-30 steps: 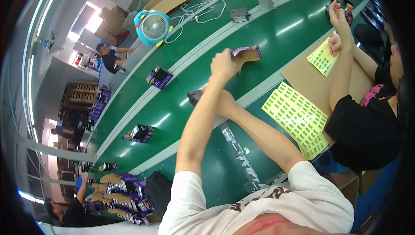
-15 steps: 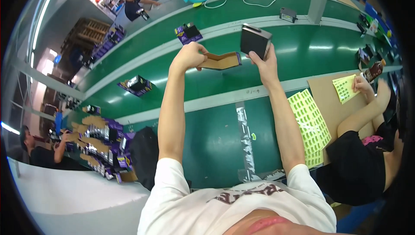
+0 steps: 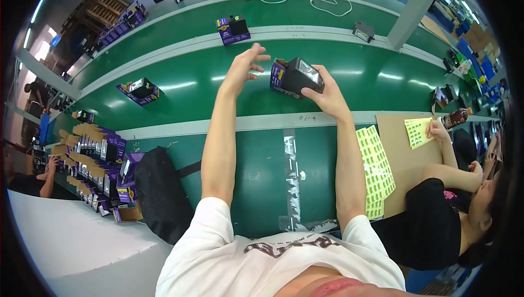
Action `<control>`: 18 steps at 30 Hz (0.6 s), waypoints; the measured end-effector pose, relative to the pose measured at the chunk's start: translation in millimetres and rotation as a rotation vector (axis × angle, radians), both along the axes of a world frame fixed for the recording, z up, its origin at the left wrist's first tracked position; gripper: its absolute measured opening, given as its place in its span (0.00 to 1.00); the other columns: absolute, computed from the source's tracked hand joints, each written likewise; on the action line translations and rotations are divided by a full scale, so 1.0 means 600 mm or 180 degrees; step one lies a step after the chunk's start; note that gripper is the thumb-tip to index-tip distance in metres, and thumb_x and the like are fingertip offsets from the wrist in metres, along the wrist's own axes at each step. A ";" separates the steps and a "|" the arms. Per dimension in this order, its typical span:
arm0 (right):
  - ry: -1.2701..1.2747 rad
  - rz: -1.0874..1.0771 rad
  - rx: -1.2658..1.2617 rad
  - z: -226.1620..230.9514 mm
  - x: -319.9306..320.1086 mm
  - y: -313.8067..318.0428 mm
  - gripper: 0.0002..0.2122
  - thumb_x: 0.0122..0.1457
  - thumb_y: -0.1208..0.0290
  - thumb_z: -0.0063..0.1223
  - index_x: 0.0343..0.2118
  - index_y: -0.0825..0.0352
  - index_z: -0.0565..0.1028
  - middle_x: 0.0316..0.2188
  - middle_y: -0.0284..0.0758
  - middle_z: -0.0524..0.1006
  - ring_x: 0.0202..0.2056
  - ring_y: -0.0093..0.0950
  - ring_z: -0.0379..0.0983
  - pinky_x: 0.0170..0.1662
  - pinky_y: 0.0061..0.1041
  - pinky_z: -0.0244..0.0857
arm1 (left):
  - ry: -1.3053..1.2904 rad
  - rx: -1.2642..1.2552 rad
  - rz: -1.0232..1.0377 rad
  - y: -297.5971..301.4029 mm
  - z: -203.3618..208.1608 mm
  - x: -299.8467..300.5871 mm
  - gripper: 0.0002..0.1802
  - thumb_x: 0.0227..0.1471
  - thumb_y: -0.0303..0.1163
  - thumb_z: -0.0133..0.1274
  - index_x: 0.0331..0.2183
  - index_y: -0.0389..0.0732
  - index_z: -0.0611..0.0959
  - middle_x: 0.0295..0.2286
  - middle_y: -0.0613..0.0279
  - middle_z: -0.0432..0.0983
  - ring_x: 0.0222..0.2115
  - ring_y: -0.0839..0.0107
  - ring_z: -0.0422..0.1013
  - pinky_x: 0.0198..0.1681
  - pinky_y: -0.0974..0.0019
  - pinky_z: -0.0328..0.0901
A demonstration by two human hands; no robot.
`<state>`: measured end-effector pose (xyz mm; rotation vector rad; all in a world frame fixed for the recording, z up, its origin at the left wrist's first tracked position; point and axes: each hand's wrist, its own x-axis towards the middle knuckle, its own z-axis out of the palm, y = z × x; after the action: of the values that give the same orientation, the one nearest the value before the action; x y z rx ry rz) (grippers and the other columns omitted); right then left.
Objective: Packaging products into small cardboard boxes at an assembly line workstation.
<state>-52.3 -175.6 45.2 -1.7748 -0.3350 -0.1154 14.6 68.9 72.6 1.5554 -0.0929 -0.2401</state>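
Observation:
My right hand (image 3: pixel 327 94) grips a black box-shaped device (image 3: pixel 299 77) with a shiny top panel, thumb on its near side. The device rests against a small purple carton (image 3: pixel 277 75) on the green belt; whether it sits inside or only on top, I cannot tell. To the left of the carton, my left hand (image 3: pixel 245 70) is open, fingers stretched toward the carton and holding nothing.
Purple cartons with black devices stand farther left (image 3: pixel 143 92) and on the far ledge (image 3: pixel 233 29). Many more are heaped at left beside a black mesh chair back (image 3: pixel 161 193). Yellow label sheets (image 3: pixel 375 171) lie at right, near a co-worker's hand (image 3: pixel 436 130).
My left hand has let go of the carton, which now stands on the belt. My right hand has brought the black device left and down against the carton. The whole view has shifted.

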 end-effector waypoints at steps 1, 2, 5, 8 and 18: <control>0.0090 -0.0011 -0.0110 0.000 0.000 0.007 0.31 0.48 0.84 0.59 0.57 0.68 0.64 0.43 0.40 0.75 0.38 0.26 0.71 0.42 0.20 0.66 | -0.0040 -0.0524 0.0355 0.003 -0.021 -0.004 0.29 0.61 0.51 0.43 0.47 0.34 0.79 0.42 0.57 0.77 0.39 0.73 0.72 0.39 0.67 0.67; 0.0132 0.0008 -0.0154 0.000 -0.002 0.011 0.31 0.48 0.84 0.59 0.57 0.68 0.64 0.43 0.40 0.75 0.38 0.26 0.71 0.42 0.20 0.66 | 0.0003 -0.0565 0.0378 0.001 -0.048 -0.009 0.29 0.61 0.51 0.43 0.47 0.34 0.79 0.42 0.57 0.77 0.39 0.73 0.72 0.39 0.67 0.67; 0.0043 -0.0080 -0.0448 -0.005 -0.002 0.042 0.32 0.48 0.84 0.59 0.59 0.67 0.63 0.44 0.41 0.74 0.37 0.27 0.71 0.42 0.21 0.66 | -0.0999 -0.0269 0.0641 -0.020 -0.132 -0.029 0.35 0.63 0.57 0.35 0.49 0.34 0.76 0.45 0.55 0.76 0.41 0.73 0.69 0.43 0.67 0.65; -0.0001 -0.0227 -0.0632 -0.034 -0.016 0.079 0.33 0.49 0.84 0.59 0.60 0.66 0.63 0.45 0.41 0.74 0.36 0.27 0.71 0.42 0.21 0.66 | -0.1205 -0.0376 0.0778 -0.036 -0.161 -0.049 0.36 0.65 0.58 0.31 0.50 0.34 0.75 0.45 0.54 0.75 0.41 0.72 0.68 0.45 0.68 0.64; -0.0423 -0.0258 -0.1060 -0.077 -0.001 0.091 0.27 0.50 0.79 0.62 0.56 0.65 0.69 0.46 0.38 0.74 0.35 0.28 0.74 0.37 0.25 0.69 | -0.1497 -0.1138 0.1187 -0.023 -0.139 -0.046 0.32 0.68 0.52 0.29 0.46 0.33 0.75 0.39 0.56 0.76 0.36 0.71 0.70 0.43 0.70 0.63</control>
<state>-52.9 -121.2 -0.7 -2.1167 -0.3951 -0.2477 -13.1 55.1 -10.8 1.2172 -0.1997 0.4209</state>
